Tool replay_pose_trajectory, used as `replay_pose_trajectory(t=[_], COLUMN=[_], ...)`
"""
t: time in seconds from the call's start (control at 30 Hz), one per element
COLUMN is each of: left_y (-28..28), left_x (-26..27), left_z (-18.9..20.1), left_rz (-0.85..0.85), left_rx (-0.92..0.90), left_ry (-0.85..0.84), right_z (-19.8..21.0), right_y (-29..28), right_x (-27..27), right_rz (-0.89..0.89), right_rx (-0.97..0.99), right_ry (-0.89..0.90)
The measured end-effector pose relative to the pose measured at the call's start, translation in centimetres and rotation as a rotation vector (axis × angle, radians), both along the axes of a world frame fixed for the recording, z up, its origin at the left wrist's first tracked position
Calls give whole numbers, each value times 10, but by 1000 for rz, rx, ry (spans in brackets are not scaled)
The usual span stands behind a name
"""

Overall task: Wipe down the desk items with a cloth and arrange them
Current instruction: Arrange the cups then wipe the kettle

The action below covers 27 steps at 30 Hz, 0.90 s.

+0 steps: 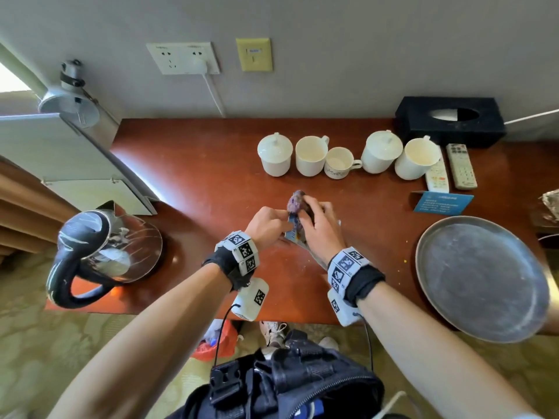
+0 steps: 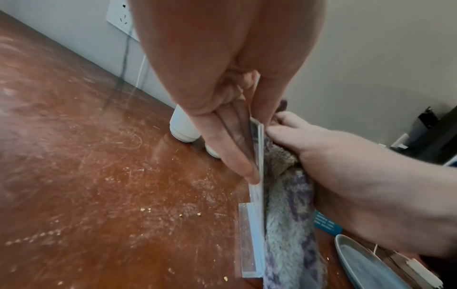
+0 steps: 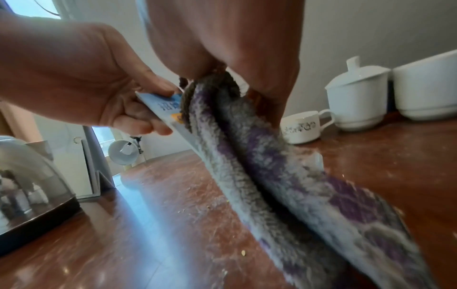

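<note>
A clear acrylic sign stand (image 2: 257, 215) with a blue card in it stands on edge at the middle of the red-brown desk (image 1: 196, 176). My left hand (image 1: 266, 225) pinches its upper edge between thumb and fingers. My right hand (image 1: 317, 228) grips a fluffy purple-and-grey cloth (image 3: 272, 176) and holds it against the right face of the stand. In the head view the cloth (image 1: 298, 199) bunches above the stand (image 1: 292, 229), between both hands. The card's printed face (image 3: 160, 109) shows just below my left fingers; the cloth covers the rest.
White cups (image 1: 311, 155), two of them lidded, line the back of the desk. Two remotes (image 1: 461, 166), a black tissue box (image 1: 447, 119) and a blue sign card (image 1: 441, 202) lie at the right. A round metal tray (image 1: 481, 279) sits front right, a kettle (image 1: 99, 252) front left. Crumbs dot the desk.
</note>
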<state>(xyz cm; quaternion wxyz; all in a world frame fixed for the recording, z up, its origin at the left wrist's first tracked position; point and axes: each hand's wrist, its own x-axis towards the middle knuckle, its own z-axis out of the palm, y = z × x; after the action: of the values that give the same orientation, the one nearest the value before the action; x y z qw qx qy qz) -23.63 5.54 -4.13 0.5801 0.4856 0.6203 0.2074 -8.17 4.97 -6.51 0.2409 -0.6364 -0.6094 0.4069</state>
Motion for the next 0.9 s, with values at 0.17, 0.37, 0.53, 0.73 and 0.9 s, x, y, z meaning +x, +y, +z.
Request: replay_pose_trajectory(t=[0.17,0.37,0.53,0.73,0.9], left_y=[-2,-5,-4,-3,-3], left_x=[-5,-3,-1,-7,-4], left_z=[-3,-3,1,-7,-8], left_rz=[17,36,37,45,39], left_rx=[2,6,66,51,32], left_ry=[12,4,42,58,28], right_z=[-28,-29,-9,-31,-24], right_y=[2,5,-6,1,2], right_x=[1,6,-17,2,1], right_rz=[-239,-357,-235,-349,-423], right_rx=[-105,-147,-16,-147,-165], right_ry=[-20,36,156,-1,242])
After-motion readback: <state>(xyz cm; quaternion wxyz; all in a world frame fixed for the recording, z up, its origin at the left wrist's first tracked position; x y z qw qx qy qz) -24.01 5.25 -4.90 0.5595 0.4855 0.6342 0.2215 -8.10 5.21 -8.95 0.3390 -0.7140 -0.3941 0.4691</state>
